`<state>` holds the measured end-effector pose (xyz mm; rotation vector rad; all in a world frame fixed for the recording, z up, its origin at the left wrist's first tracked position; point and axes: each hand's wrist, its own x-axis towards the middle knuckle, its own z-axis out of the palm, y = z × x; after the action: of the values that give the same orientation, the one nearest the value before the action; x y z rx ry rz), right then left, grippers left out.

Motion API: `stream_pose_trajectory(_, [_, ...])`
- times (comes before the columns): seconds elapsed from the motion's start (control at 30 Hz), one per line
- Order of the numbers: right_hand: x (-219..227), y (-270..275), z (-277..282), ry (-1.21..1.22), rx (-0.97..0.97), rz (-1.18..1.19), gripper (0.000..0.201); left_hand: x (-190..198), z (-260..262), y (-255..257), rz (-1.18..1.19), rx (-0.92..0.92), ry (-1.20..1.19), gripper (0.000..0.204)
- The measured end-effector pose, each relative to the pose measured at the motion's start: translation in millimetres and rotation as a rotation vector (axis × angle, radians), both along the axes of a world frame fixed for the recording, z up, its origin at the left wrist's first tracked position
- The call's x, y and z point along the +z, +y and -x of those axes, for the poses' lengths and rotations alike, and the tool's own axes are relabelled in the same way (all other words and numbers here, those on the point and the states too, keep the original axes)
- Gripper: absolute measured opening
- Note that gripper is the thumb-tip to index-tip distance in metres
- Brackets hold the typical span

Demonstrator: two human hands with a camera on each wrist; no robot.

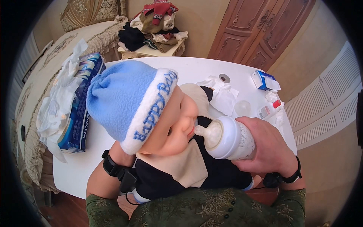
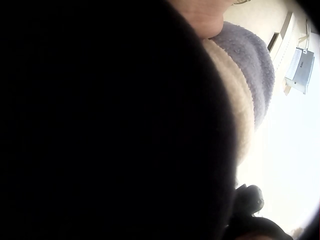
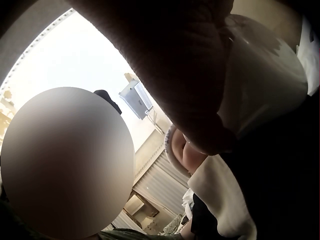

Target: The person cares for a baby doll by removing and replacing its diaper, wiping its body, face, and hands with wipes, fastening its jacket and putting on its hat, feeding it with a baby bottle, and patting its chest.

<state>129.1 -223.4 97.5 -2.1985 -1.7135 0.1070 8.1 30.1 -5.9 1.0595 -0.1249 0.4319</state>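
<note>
A baby doll [image 1: 177,132] lies across the person's lap area in a dark outfit with a cream collar [image 1: 189,168]. On its head is a blue fleece hat [image 1: 117,98] with a white lettered brim. The right hand [image 1: 266,145] grips a baby bottle [image 1: 236,138] round its body, and the bottle's teat points at the doll's lips. In the right wrist view the bottle [image 3: 265,75] shows beyond the dark hand [image 3: 180,65]. The left hand [image 2: 207,17] is against the hat [image 2: 250,60] under the doll's head; its fingers are hidden.
Behind the doll stretches a white table [image 1: 196,66]. At its left stands a blue pack of wipes or tissues [image 1: 81,109]. A small bottle with a red cap [image 1: 268,109], a blue box [image 1: 264,80], a roll [image 1: 224,78] and crumpled white cloth [image 1: 223,96] lie toward the right.
</note>
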Motion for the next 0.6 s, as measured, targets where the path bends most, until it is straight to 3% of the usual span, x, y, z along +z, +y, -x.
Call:
stream_pose_trajectory(0.1, [1, 0, 0, -0.012, -0.006, 0.004, 0.072, 6, -2, -1, -0.03, -0.093, -0.081, 0.029])
stream_pose_trajectory(0.2, [1, 1, 1, -0.003, 0.0, -0.012, 0.072, 40, 8, -11, -0.136, -0.073, -0.149, 0.025])
stream_pose_trajectory(0.33, [1, 1, 1, -0.027, 0.01, -0.017, 0.073, 47, 9, -14, -0.209, -0.058, -0.143, 0.023])
stream_pose_trajectory(0.4, [1, 2, 1, -0.029, 0.009, -0.012, 0.073, 48, 12, -15, -0.022, -0.072, 0.022, 0.023])
stream_pose_trajectory(0.53, [2, 2, 1, -0.03, 0.015, -0.012, 0.073, 46, 13, -14, 0.037, -0.044, 0.057, 0.024])
stream_pose_trajectory(0.6, [3, 1, 1, -0.041, 0.008, -0.006, 0.073, 39, 10, -9, -0.169, -0.037, -0.09, 0.026])
